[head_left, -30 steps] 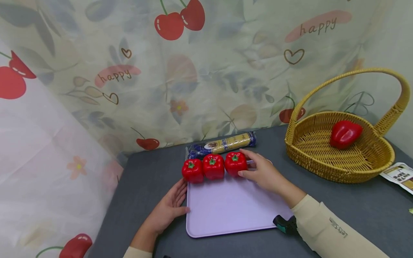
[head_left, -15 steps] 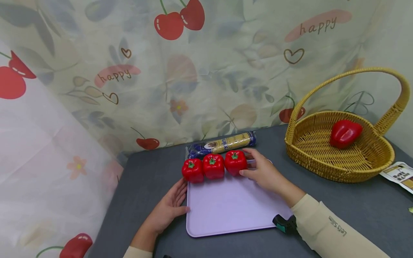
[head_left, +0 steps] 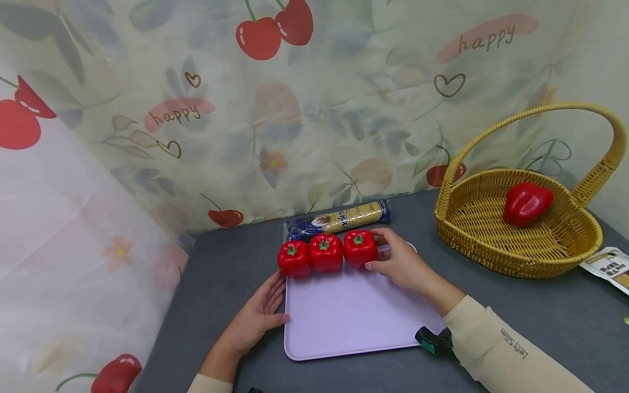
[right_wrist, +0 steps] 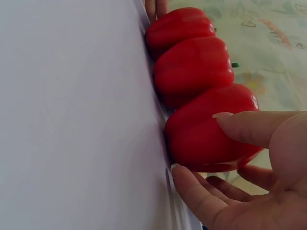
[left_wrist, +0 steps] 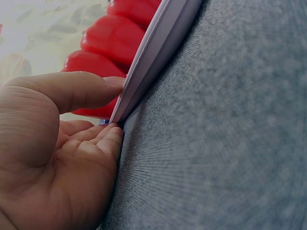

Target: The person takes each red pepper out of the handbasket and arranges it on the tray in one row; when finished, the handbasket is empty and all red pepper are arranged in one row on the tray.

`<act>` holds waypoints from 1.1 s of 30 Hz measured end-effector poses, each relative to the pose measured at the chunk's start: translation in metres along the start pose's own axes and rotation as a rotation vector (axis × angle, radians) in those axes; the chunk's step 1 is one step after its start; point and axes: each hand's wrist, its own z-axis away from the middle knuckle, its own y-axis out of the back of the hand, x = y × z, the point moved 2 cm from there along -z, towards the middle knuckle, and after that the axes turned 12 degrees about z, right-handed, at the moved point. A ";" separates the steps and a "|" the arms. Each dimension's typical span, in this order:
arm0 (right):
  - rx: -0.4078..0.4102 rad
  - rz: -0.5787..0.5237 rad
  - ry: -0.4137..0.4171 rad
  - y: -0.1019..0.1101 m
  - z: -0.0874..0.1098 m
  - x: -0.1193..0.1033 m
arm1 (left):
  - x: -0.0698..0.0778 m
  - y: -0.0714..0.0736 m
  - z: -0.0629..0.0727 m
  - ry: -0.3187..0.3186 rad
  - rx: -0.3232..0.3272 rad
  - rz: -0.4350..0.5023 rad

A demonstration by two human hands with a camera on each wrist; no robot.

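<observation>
Overall, a printed curtain [head_left: 304, 125] with cherries, hearts and the word "happy" hangs behind and to the left of both hands. Below it, the grey desk [head_left: 516, 305] carries everything. A yellow wicker basket [head_left: 580, 245] with a hoop handle stands well to the right of the right hand; one red pepper [head_left: 527, 203] lies inside it. Between the hands lies a lilac tray [head_left: 354, 316], flat on the desk. Left hand [head_left: 257, 316]: fingers straight, thumb and fingertips touching the tray's left edge, palm resting on the desk; the left wrist view shows the thumb [left_wrist: 72, 88] on top of the rim and the fingers at its underside. Right hand [head_left: 400, 262]: resting on the tray's far right part, thumb and fingers curled round the rightmost pepper [head_left: 360, 248]; the right wrist view confirms contact on both sides. Middle pepper [head_left: 325, 252] and left pepper [head_left: 293, 259] stand touching in one row along the tray's far edge, stems up, between the hands. A pasta packet [head_left: 339, 220] lies just beyond the row. A printed card [head_left: 609, 267] lies right of the basket.
</observation>
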 end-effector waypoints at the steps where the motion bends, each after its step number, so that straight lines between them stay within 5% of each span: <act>1: 0.000 -0.002 0.001 0.000 0.000 0.000 | 0.000 0.000 0.000 0.000 0.001 0.000; 33: -0.013 0.040 -0.008 0.001 0.000 -0.002 | 0.001 -0.002 0.000 0.002 0.009 0.000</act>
